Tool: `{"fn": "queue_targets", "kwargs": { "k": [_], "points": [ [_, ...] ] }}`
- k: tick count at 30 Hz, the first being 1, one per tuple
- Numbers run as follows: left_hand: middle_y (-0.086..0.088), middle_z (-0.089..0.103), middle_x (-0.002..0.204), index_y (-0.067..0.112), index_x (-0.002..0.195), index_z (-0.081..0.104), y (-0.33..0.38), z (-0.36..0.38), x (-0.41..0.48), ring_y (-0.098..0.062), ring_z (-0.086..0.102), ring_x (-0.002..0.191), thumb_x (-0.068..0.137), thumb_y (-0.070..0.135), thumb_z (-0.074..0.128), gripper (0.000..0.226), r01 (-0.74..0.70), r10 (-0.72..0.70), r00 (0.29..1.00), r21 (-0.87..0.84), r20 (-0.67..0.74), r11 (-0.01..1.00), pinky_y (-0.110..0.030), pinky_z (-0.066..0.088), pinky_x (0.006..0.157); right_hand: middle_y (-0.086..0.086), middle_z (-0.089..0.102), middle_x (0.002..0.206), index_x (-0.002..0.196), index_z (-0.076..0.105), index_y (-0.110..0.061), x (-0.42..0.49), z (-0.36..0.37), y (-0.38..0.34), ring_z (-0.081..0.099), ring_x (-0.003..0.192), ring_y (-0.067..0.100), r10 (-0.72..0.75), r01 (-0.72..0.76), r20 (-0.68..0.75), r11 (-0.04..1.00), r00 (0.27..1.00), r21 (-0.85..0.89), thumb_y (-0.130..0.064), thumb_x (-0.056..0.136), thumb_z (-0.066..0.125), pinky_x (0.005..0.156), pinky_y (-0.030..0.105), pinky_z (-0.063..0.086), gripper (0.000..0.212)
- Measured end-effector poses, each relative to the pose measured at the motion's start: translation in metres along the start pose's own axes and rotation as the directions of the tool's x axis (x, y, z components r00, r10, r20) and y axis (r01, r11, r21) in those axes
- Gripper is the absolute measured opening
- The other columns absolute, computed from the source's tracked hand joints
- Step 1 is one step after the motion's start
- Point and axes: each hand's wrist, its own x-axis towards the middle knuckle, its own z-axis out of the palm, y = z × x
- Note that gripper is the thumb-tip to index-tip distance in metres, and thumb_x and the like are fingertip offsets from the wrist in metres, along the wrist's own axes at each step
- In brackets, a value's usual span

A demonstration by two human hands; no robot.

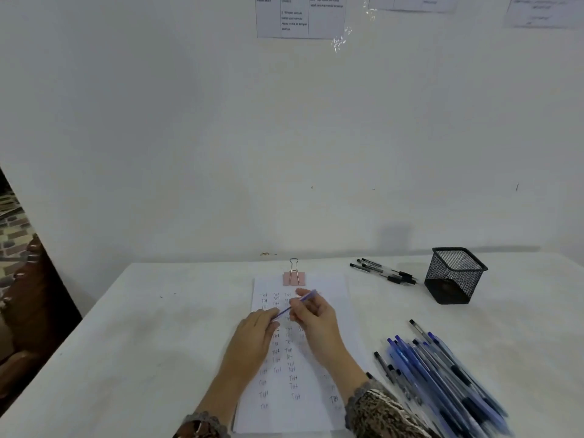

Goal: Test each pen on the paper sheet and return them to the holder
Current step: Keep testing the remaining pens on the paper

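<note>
A white paper sheet (328,352) with several handwritten test marks lies in front of me on the table, held at its top by a pink binder clip (294,277). My right hand (316,320) pinches a blue pen (286,310) above the sheet, the pen slanting down to the left. My left hand (254,335) rests on the paper, its fingertips at the pen's lower end. The black mesh holder (454,275) stands at the back right and looks empty.
A big pile of blue and black pens (442,374) lies at the near right. A few black pens (384,271) lie left of the holder. The white table (142,343) meets the wall at the back; its left edge drops off beside dark furniture.
</note>
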Motion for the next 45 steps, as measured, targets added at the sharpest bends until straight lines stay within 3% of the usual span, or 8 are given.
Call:
{"fn": "queue_targets", "kwargs": {
  "k": [6,18,23,25,27,30,36,45],
  "points": [
    [0.010,0.060,0.089,0.023,0.097,0.058,0.003,-0.006,0.006,-0.005,0.055,0.083,0.097,0.034,0.039,0.022,0.064,-0.055,0.990,-0.063,0.131,0.996,-0.021,0.044,0.074,0.009,0.065,0.076,0.090,0.067,-0.006,-0.004,0.012,0.017,0.061,0.074,0.019,0.007,0.001,0.041,0.982,0.999,-0.190,-0.020,0.088,0.061,0.071,0.030,0.051,0.015],
    [0.007,0.041,0.050,0.021,0.067,0.045,0.025,-0.011,0.025,-0.007,0.039,0.047,0.093,0.046,0.043,0.037,0.122,-0.108,0.960,-0.041,0.257,0.992,-0.017,0.029,0.048,0.017,0.064,0.080,0.087,0.060,0.005,-0.005,-0.005,0.010,0.065,0.082,0.024,-0.066,0.067,0.071,0.998,0.995,-0.021,-0.010,0.094,0.050,0.077,0.028,0.053,0.020],
    [0.001,0.052,0.071,0.016,0.083,0.055,0.024,-0.021,0.021,-0.007,0.045,0.062,0.098,0.023,0.037,0.024,0.248,-0.195,0.960,-0.282,0.202,0.927,-0.022,0.039,0.061,0.004,0.061,0.081,0.090,0.054,-0.012,0.001,-0.011,-0.012,0.062,0.080,0.007,-0.276,0.272,-0.151,0.961,0.949,-0.045,-0.012,0.100,0.033,0.083,0.027,0.052,0.023],
    [0.006,0.056,0.087,0.020,0.097,0.057,0.017,-0.026,0.018,0.000,0.052,0.075,0.097,0.012,0.038,0.021,0.244,-0.205,0.966,-0.308,0.155,0.919,-0.008,0.040,0.071,-0.005,0.056,0.086,0.095,0.055,-0.023,0.007,-0.025,-0.017,0.055,0.078,-0.003,-0.405,0.379,0.053,0.792,0.913,-0.479,-0.017,0.101,0.034,0.078,0.016,0.042,0.023],
    [0.009,0.058,0.092,0.016,0.107,0.063,0.015,-0.029,0.016,0.002,0.055,0.083,0.093,0.007,0.048,0.022,0.205,-0.181,0.978,-0.353,0.100,0.913,-0.006,0.041,0.076,-0.011,0.052,0.087,0.107,0.059,-0.028,0.010,-0.033,-0.010,0.051,0.075,-0.001,-0.356,0.441,0.315,0.364,0.880,-0.821,-0.036,0.099,0.030,0.066,0.015,0.034,0.031],
    [0.007,0.062,0.085,0.012,0.113,0.065,0.018,-0.029,0.014,0.001,0.057,0.076,0.085,0.003,0.062,0.030,0.197,-0.167,0.980,-0.438,0.107,0.877,-0.010,0.045,0.070,-0.017,0.054,0.072,0.098,0.065,-0.036,0.008,-0.039,0.004,0.056,0.061,0.004,-0.407,0.431,0.390,0.011,0.826,-0.902,-0.038,0.088,0.036,0.058,0.007,0.017,0.032],
    [0.017,0.064,0.089,0.011,0.106,0.069,0.018,-0.025,0.007,0.011,0.059,0.082,0.080,0.006,0.069,0.027,0.235,-0.203,0.972,-0.460,0.118,0.856,-0.004,0.043,0.071,-0.021,0.053,0.066,0.085,0.065,-0.042,0.003,-0.043,0.002,0.052,0.058,0.001,-0.396,0.447,0.442,-0.085,0.805,-0.890,-0.038,0.081,0.040,0.058,0.010,0.017,0.026],
    [0.019,0.065,0.094,0.020,0.110,0.067,0.026,-0.020,0.009,0.007,0.060,0.091,0.089,0.010,0.059,0.025,0.145,-0.085,0.984,-0.426,0.156,0.893,-0.008,0.044,0.080,-0.016,0.055,0.063,0.077,0.041,-0.028,-0.002,-0.019,0.009,0.042,0.067,0.004,-0.507,0.520,0.414,0.081,0.756,-0.850,-0.037,0.084,0.046,0.068,0.021,0.023,0.013]
  ]
}}
